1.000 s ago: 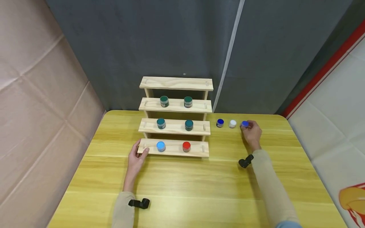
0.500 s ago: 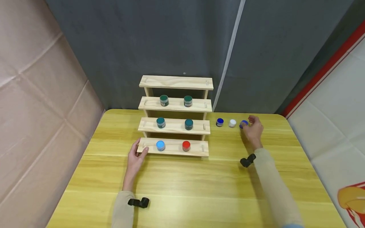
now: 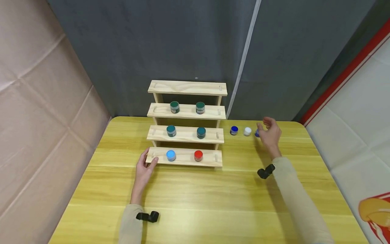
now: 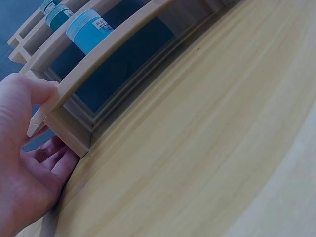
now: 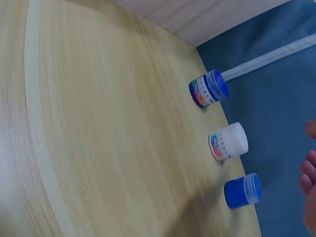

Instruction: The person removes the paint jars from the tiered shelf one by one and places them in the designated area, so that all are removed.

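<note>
A four-tier wooden display rack [image 3: 184,156] stands on the table. My left hand [image 3: 143,174] grips the left end of its lowest board, thumb on the front edge and fingers at the side support. On that board sit a light blue paint jar [image 3: 171,155] and a red paint jar [image 3: 198,155]. My right hand [image 3: 269,136], empty with fingers loosely bent, hovers just above and right of a blue paint jar [image 5: 237,192], partly covering it in the head view. Left of that jar stand a white paint jar [image 5: 229,141] and a dark blue paint jar [image 5: 201,92].
Two teal-lidded jars [image 3: 171,130] stand on the second board and two green-lidded jars [image 3: 174,107] on the third; the top board [image 3: 189,87] is bare. A grey curtain [image 3: 152,40] hangs behind the table [image 3: 195,196], with pale panels at both sides.
My right hand has let go of the blue jar, its fingers spreading and lifting back off it. The left hand keeps its grip on the rack.
</note>
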`<state>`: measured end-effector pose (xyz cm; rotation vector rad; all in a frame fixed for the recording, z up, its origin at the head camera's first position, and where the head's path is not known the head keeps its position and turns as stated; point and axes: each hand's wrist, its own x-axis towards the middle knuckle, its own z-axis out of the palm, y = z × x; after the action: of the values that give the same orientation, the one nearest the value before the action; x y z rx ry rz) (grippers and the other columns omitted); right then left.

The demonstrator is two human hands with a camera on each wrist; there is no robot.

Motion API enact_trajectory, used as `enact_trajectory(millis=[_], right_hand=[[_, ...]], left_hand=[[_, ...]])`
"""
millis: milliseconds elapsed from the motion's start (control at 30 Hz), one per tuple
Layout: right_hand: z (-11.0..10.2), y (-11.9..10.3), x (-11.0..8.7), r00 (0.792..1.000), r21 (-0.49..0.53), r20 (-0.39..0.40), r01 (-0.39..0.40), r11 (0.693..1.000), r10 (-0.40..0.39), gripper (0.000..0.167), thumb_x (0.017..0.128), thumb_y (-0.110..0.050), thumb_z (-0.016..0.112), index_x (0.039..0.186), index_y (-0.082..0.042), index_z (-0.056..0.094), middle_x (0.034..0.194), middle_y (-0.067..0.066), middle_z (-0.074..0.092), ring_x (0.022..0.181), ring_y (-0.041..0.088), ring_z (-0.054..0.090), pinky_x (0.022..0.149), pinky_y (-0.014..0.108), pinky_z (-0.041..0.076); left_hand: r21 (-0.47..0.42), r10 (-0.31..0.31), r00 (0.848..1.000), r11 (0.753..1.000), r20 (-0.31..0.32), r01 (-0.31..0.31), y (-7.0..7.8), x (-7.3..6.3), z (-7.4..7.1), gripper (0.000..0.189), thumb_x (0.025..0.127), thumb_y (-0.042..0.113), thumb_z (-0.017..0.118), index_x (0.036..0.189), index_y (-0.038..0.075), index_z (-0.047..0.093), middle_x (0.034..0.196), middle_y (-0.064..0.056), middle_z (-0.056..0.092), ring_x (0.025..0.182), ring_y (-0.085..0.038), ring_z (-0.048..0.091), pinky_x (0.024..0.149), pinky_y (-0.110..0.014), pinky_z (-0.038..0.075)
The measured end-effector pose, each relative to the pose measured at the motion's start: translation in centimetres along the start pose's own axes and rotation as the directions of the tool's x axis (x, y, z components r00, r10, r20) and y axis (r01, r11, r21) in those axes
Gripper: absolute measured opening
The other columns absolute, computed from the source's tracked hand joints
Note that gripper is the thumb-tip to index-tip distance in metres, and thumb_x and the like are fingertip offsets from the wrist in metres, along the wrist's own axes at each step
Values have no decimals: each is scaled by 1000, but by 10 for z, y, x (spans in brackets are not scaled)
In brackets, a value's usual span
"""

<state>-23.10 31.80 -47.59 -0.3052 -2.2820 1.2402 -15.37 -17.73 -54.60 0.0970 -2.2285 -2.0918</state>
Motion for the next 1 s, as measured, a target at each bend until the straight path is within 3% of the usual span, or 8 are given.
enact_trajectory(millis=[333,533,1000], right_hand=[[8,-19,-4,998,46,-43,52,998,-50,39,96,-14,69,128,6,60,126,23,68,116,36,62,105,47,50],[15,-34,-7,996,77,-54,79,994,-75,37,95,-15,71,127,3,62,123,19,69,114,31,64,102,38,52],[28,-76,-19,993,207,-8,118,971,-119,37,95,-13,71,126,4,61,123,21,68,115,36,62,106,43,50]], left_hand=[[-21,-14,1000,1000,12,14,0,0,0,65,101,9,62,158,6,32,158,-22,39,140,-32,44,98,-2,43],[-35,-17,1000,999,16,18,2,-1,-1,66,101,8,62,158,7,31,159,-21,38,141,-31,43,97,-2,43],[-33,-10,1000,999,18,10,0,0,-1,65,100,9,62,158,7,31,159,-20,38,141,-32,43,99,-3,42]])
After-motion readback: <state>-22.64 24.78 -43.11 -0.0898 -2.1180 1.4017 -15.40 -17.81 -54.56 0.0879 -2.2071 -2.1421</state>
